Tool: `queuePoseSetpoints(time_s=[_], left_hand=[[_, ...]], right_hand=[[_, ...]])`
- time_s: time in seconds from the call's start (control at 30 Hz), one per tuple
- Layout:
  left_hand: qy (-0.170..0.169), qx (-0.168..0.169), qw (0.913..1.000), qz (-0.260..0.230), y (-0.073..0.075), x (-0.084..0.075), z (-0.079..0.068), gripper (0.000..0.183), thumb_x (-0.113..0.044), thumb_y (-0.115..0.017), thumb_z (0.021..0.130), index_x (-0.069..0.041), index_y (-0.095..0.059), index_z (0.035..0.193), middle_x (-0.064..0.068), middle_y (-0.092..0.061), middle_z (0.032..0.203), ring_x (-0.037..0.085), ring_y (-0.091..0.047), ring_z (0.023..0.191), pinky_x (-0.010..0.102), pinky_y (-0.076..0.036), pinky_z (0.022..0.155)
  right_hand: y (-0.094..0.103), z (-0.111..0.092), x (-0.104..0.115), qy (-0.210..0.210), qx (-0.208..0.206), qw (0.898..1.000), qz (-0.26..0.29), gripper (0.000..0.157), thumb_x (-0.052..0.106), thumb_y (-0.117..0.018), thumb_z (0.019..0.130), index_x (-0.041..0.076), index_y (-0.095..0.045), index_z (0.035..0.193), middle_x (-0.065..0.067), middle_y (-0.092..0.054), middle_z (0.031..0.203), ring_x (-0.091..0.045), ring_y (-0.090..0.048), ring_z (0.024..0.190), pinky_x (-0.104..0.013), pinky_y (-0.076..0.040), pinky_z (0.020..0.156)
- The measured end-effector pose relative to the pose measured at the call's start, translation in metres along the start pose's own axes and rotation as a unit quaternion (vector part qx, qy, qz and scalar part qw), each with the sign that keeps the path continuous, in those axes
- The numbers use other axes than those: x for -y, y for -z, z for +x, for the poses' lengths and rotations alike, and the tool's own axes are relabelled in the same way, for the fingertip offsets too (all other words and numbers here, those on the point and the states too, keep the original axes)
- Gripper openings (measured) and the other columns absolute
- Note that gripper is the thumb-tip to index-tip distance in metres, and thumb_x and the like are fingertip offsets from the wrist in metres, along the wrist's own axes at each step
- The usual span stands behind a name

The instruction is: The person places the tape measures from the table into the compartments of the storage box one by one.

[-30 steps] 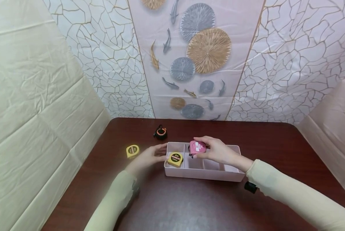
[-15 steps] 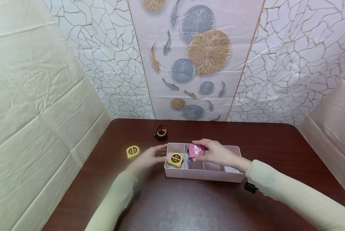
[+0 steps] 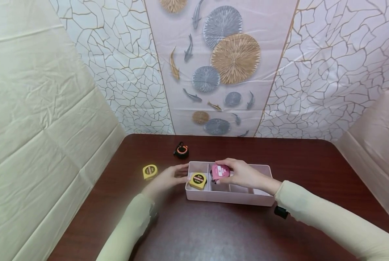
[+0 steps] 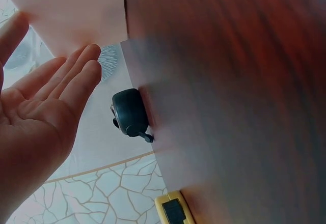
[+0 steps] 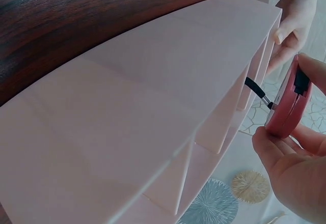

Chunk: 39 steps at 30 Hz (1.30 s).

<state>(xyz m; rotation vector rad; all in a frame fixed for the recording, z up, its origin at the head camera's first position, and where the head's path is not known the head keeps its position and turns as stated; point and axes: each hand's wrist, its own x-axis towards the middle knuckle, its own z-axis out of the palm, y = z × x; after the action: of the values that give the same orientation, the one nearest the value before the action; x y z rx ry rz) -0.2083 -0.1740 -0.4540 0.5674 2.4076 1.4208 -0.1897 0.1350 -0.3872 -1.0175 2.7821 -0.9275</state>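
My right hand (image 3: 243,174) pinches a pink tape measure (image 3: 220,172) over the second compartment from the left of a pale pink divided box (image 3: 228,198). A short black wrist strap (image 5: 256,89) dangles from the tape measure toward the box in the right wrist view. Inside the leftmost compartment lies a yellow tape measure (image 3: 197,180). My left hand (image 3: 167,179) is at the box's left end, thumb near the front corner. The left wrist view has its fingers extended, with fingertips right at the box wall (image 4: 71,10).
A second yellow tape measure (image 3: 149,171) lies on the dark wood table (image 3: 207,232), left of the box. Behind it, nearer the back edge, is a black and orange tape measure (image 3: 181,150). Patterned cloth (image 3: 207,105) hangs behind the table.
My right hand has lowered the pink tape measure slightly and shifted it a little left toward the second compartment. The left hand stays at the box's end.
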Motion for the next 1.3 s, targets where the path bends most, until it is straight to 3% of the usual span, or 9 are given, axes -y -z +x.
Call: queuePoseSetpoints(time_s=[0.5, 0.83, 1.3], left_hand=[[0.005, 0.001, 0.9999, 0.012, 0.0024, 0.0, -0.0031, 0.063, -0.023, -0.069, 0.097, -0.006, -0.043, 0.152, 0.013, -0.057, 0.143, 0.029, -0.051, 0.134, 0.047, -0.041, 0.11], [0.014, -0.004, 0.9998, 0.015, 0.0012, 0.0016, -0.0018, 0.062, -0.024, -0.07, 0.097, -0.01, -0.045, 0.152, 0.009, -0.058, 0.142, 0.025, -0.052, 0.133, 0.045, -0.041, 0.111], [-0.001, -0.002, 0.9999, 0.014, 0.0007, 0.0019, 0.0024, 0.063, -0.025, -0.07, 0.097, -0.006, -0.045, 0.151, 0.012, -0.057, 0.143, 0.028, -0.052, 0.133, 0.047, -0.041, 0.11]], right_hand=[[-0.0066, -0.0002, -0.0012, -0.004, 0.016, 1.0, 0.0, 0.071, 0.038, -0.083, 0.083, 0.001, -0.059, 0.138, -0.013, -0.064, 0.128, -0.02, -0.06, 0.104, -0.037, -0.051, 0.087], [-0.0063, 0.0008, -0.0032, -0.002, 0.027, 1.0, -0.008, 0.07, 0.038, -0.082, 0.083, 0.001, -0.059, 0.138, -0.013, -0.064, 0.127, -0.019, -0.059, 0.103, -0.035, -0.051, 0.085], [-0.0071, 0.0014, -0.002, -0.006, 0.049, 0.999, -0.007, 0.07, 0.036, -0.082, 0.085, 0.002, -0.057, 0.141, -0.013, -0.064, 0.128, -0.018, -0.059, 0.1, -0.032, -0.052, 0.081]])
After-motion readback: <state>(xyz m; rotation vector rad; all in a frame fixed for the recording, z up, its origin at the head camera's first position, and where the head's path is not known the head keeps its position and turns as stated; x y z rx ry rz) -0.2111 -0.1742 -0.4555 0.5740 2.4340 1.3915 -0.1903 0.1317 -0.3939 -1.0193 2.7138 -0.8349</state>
